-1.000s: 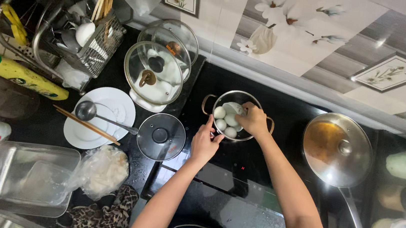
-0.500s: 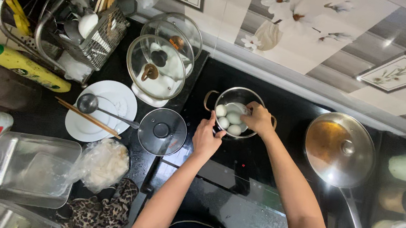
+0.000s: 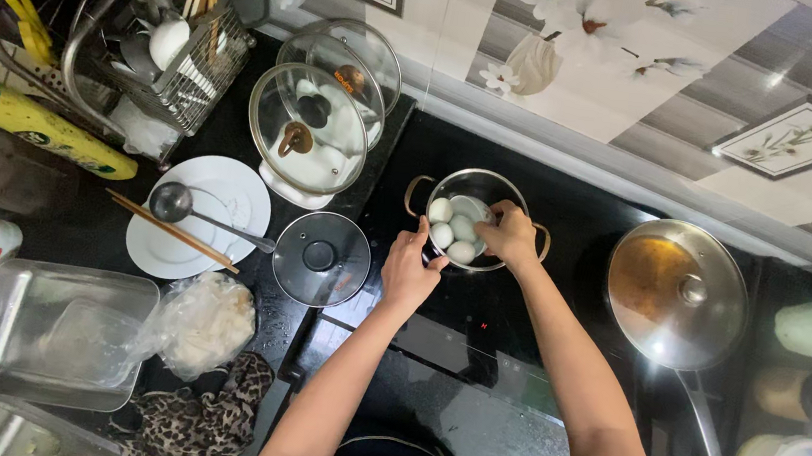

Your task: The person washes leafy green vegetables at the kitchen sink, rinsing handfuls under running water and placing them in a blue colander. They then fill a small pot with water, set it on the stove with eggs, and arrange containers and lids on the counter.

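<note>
Both forearms reach up from the bottom edge of the view toward a small round stainless-steel pot with 2 side handles [image 3: 476,187] that sits on the black glass cooktop [image 3: 512,370]. The left hand [image 3: 409,274] rests at the pot's near-left rim, palm down, thumb raised against the rim and fingers loosely curled; its grip is partly apart and clamps on nothing that can be seen. The right hand [image 3: 509,237] hangs over the pot's right side, wrist bent and fingers curled down into the pot at the white eggs [image 3: 453,231]; whether its grip is clamped on an egg cannot be told, since the fingertips are hidden. About 4 eggs lie clustered in the left half of the pot, their long axes mixed. The pot stands upright, mouth up, its 2 handles lying on a left-to-right line. Just left of the pot a round glass lid with a black knob [image 3: 321,258] lies flat on the tabletop, beside a white plate [image 3: 228,194] that carries a metal ladle [image 3: 172,201] and wooden chopsticks [image 3: 174,232]. To the right, well apart, stands a steel frying pan under a steel lid [image 3: 677,295].
</note>
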Motion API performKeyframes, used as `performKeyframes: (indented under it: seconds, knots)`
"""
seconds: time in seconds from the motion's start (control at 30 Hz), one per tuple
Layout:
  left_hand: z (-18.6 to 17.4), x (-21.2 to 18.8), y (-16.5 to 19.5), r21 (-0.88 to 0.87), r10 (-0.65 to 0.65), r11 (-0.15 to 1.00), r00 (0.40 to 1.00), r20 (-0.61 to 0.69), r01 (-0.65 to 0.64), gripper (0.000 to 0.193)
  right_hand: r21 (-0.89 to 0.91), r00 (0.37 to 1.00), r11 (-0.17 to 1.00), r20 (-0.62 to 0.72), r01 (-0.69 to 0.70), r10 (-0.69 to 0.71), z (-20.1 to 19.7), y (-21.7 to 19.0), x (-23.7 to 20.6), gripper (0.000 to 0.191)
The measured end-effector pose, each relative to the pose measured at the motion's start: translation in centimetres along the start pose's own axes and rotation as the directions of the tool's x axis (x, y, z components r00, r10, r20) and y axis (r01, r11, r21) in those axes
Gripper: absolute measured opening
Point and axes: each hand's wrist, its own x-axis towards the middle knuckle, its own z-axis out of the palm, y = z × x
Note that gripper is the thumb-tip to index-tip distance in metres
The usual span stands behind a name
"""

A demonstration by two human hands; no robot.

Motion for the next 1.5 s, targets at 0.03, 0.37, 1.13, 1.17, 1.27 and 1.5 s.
performKeyframes:
  seconds: [0.03,0.37,1.13,1.17,1.27,1.5]
  knots:
    - [0.1,0.0,0.0,0.000,0.000,1.000,1.000,-0.005,0.000,0.083,0.012,1.000,1.000,0.000,-0.005,0.005,0.1,0.0,0.0,0.049]
    - [-0.1,0.1,0.0,-0.001,-0.037,0.999,0.999,-0.022,0.037,0.081,0.131,0.999,0.991,-0.037,0.035,-0.030,0.9,-1.0,-0.2,0.055]
    - [-2.1,0.9,1.2,0.078,0.000,0.997,0.998,0.060,-0.005,0.109,0.323,0.978,0.946,0.205,-0.027,-0.043,0.6,1.5,2.3,0.055]
    - [-2.3,1.3,1.2,0.115,-0.017,0.993,0.994,0.107,0.005,0.108,0.319,0.975,0.947,0.219,-0.040,-0.033,0.4,1.4,2.5,0.056]
    - [-2.4,2.0,1.1,0.140,-0.012,0.990,0.993,0.118,-0.005,0.107,0.328,0.966,0.942,0.259,-0.077,-0.012,-0.3,1.3,2.9,0.057]
    - [-0.7,3.0,-0.2,0.160,-0.075,0.986,0.973,0.216,0.041,0.099,0.381,0.938,0.912,0.346,-0.150,0.009,-0.8,1.9,3.5,0.052]
